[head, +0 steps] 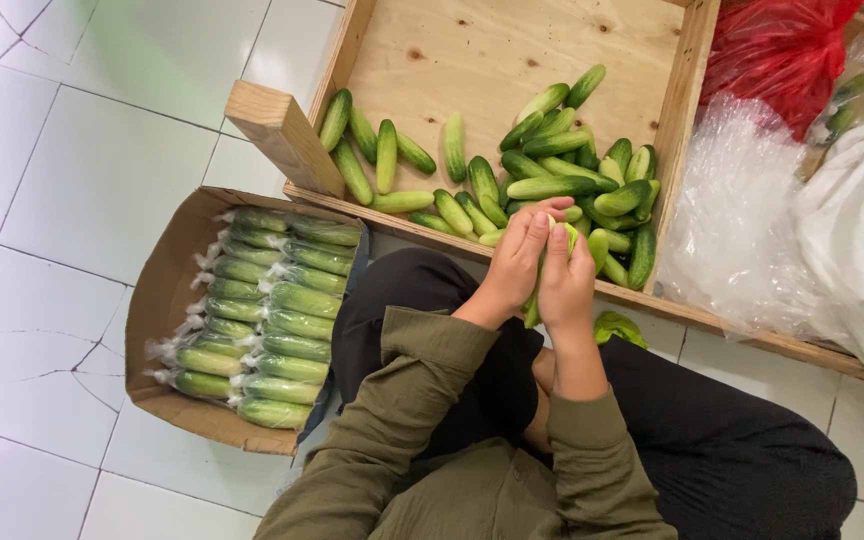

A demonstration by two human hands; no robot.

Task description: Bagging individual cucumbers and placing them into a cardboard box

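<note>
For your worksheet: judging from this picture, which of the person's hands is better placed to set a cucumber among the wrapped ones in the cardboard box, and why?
Probably the left hand: the cardboard box of wrapped cucumbers lies on the person's left, nearer that hand. The right hand would have to cross the body. Both hands hold the cucumber.

I count one wooden crate (687, 110) holding roughly thirty loose cucumbers (552, 186), the heap too overlapped for an exact figure. One cardboard box (157, 290) holds about seventeen wrapped cucumbers (297, 298) in two rows. I note one red bag (777, 50).
</note>
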